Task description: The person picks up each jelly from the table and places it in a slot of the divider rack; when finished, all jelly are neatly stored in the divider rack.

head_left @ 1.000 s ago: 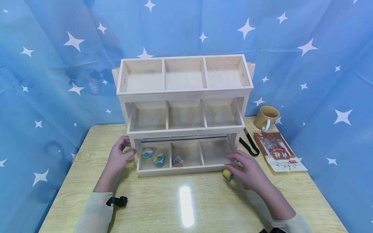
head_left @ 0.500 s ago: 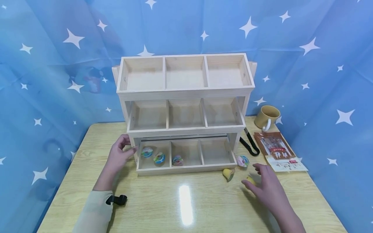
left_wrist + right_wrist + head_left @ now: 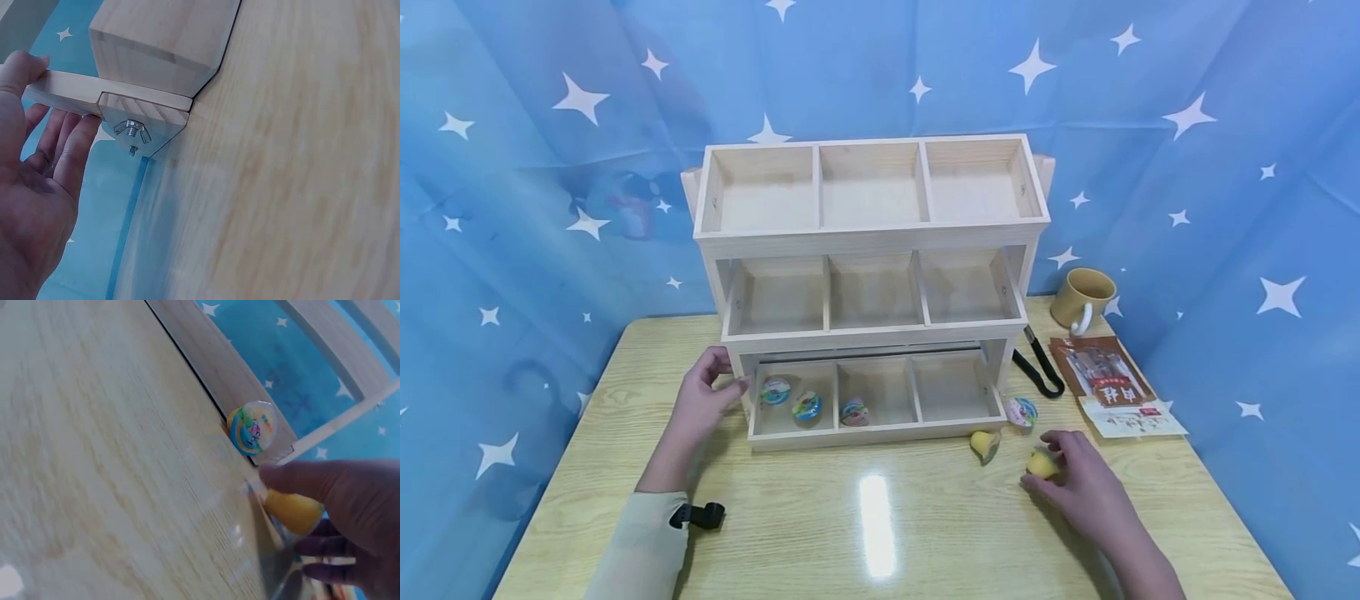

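Observation:
A three-tier wooden rack (image 3: pixel 872 237) stands on the table, each tier split into three compartments. My left hand (image 3: pixel 703 396) grips its left side; the left wrist view shows the thumb above a wooden slat (image 3: pixel 75 87) and fingers below. Two small lidded jelly cups (image 3: pixel 807 406) lie in the bottom left compartment, and one more jelly cup (image 3: pixel 854 412) in the bottom middle. My right hand (image 3: pixel 1086 479) pinches a yellow jelly cup (image 3: pixel 294 511) on the table, thumb and fingers on either side. Beside the rack's right corner lie another yellow cup (image 3: pixel 984 445) and a printed-lid cup (image 3: pixel 1021 412).
At the back right stands a tan mug (image 3: pixel 1081 298). A brown and white food packet (image 3: pixel 1112 387) lies in front of it. Between packet and rack are black-handled tongs (image 3: pixel 1041 367), partly hidden. A blue star-patterned curtain (image 3: pixel 880 75) hangs close behind the table.
My right hand has left the bottom tier's right corner, moved right and closed around the yellow cup there. The printed-lid cup has come into view by the corner. The left hand stays put.

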`<action>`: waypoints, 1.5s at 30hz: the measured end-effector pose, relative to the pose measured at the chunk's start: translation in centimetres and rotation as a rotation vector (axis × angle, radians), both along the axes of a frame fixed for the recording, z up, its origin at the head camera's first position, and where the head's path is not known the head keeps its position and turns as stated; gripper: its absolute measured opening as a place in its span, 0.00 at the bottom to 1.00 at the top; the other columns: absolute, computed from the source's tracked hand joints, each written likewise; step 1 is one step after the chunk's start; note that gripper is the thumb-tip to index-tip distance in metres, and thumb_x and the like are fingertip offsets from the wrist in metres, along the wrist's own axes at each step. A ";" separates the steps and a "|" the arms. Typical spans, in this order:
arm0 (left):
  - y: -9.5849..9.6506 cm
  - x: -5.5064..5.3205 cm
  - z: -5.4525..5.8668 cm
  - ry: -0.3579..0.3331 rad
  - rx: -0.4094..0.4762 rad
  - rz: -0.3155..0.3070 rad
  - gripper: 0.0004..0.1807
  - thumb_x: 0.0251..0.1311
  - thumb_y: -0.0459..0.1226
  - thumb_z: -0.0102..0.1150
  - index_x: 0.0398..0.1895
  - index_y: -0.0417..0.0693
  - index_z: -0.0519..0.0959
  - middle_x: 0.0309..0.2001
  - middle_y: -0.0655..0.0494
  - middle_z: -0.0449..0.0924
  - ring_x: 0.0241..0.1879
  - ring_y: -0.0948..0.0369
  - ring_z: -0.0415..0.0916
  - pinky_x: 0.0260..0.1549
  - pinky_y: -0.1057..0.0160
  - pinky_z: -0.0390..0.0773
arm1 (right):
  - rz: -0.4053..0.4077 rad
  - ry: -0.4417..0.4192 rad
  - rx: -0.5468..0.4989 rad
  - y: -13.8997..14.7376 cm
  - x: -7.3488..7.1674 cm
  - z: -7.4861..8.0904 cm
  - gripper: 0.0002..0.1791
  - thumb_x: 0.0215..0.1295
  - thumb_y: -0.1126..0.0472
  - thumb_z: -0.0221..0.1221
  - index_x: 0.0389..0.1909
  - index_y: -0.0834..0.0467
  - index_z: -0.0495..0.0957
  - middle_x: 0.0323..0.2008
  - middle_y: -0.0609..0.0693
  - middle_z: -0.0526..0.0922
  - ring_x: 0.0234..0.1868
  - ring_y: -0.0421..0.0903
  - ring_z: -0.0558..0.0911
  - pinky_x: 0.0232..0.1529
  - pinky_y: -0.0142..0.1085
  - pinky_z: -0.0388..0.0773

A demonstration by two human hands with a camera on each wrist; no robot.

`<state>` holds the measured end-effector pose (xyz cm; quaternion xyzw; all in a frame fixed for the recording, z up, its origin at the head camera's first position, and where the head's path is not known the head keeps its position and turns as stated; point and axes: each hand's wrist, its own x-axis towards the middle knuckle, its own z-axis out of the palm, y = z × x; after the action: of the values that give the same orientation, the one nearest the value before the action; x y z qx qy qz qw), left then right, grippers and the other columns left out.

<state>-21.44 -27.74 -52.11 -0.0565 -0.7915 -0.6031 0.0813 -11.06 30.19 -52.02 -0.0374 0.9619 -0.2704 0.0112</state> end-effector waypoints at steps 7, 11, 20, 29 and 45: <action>-0.1 -0.1 -0.2 0.012 0.001 -0.012 0.22 0.72 0.28 0.69 0.66 0.36 0.76 0.59 0.35 0.80 0.55 0.60 0.76 0.72 0.32 0.62 | 0.037 0.022 0.030 -0.2 -0.5 0.6 0.25 0.63 0.57 0.79 0.54 0.65 0.83 0.44 0.51 0.84 0.42 0.47 0.81 0.44 0.49 0.81; -0.1 -0.1 -0.2 0.010 0.004 -0.011 0.22 0.73 0.28 0.69 0.66 0.36 0.76 0.59 0.35 0.81 0.55 0.60 0.77 0.71 0.34 0.63 | 0.051 0.084 0.021 -0.3 -0.6 1.5 0.25 0.60 0.60 0.79 0.54 0.65 0.83 0.45 0.53 0.86 0.43 0.52 0.84 0.46 0.55 0.83; -0.3 -0.1 -0.2 0.020 0.006 -0.008 0.22 0.71 0.27 0.69 0.66 0.36 0.76 0.58 0.34 0.81 0.54 0.60 0.77 0.71 0.33 0.63 | 0.186 0.394 -0.018 -2.1 -2.0 3.5 0.24 0.58 0.66 0.81 0.55 0.60 0.85 0.46 0.47 0.87 0.47 0.48 0.85 0.48 0.53 0.84; -0.2 -0.4 -0.6 0.028 0.000 -0.005 0.23 0.70 0.28 0.70 0.65 0.35 0.77 0.58 0.34 0.81 0.54 0.61 0.78 0.73 0.34 0.64 | 0.365 0.385 -0.151 -5.6 -5.6 3.5 0.25 0.60 0.69 0.80 0.56 0.56 0.84 0.47 0.42 0.84 0.48 0.41 0.83 0.47 0.48 0.88; -0.3 -0.2 -0.5 0.007 -0.010 -0.002 0.23 0.70 0.29 0.70 0.65 0.39 0.77 0.59 0.38 0.81 0.56 0.57 0.77 0.74 0.29 0.60 | 0.494 0.167 -0.245 -12.7 -9.6 3.1 0.24 0.68 0.57 0.78 0.62 0.54 0.85 0.55 0.45 0.87 0.55 0.49 0.84 0.57 0.52 0.85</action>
<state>-21.69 -28.08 -52.60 -0.0599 -0.7941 -0.5991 0.0835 -20.71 17.46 -48.95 -0.2938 0.8815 -0.3695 -0.0071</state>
